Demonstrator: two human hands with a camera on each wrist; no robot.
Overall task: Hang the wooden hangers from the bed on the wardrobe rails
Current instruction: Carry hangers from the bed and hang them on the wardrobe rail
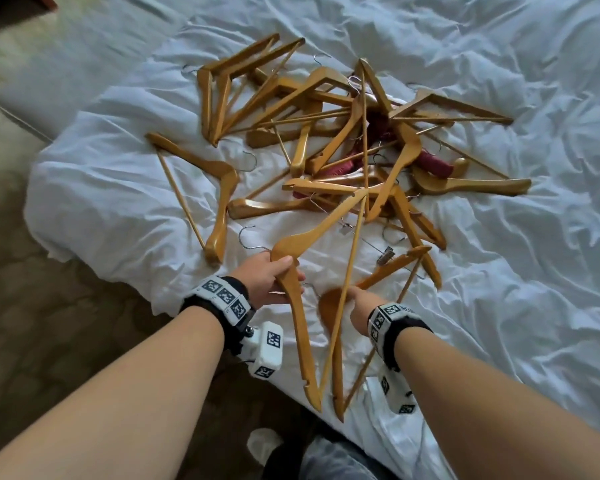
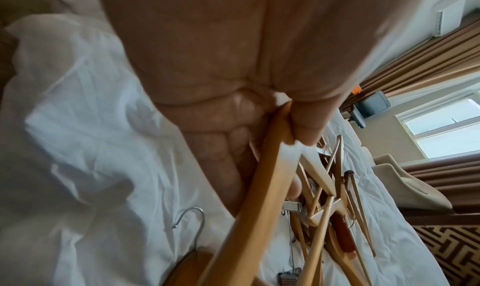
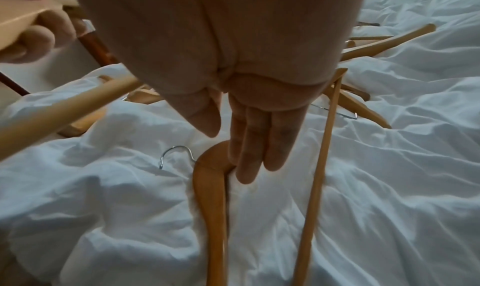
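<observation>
Fingers (image 3: 259, 146) of the right hand (image 1: 359, 308) are extended, touching a second wooden hanger (image 3: 211, 187) flat on the duvet (image 1: 118, 202), long axis toward the person; one hanger (image 1: 298, 306) is gripped by the left hand (image 1: 269, 277)

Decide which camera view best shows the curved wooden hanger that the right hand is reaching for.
The right wrist view: the curved wooden hanger and its hook lie unobstructed under the right hand. The head view blurs it; the left wrist view shows only its edge.

Padded maroon hangers (image 1: 433, 164) lie mostly buried, perhaps three.
</observation>
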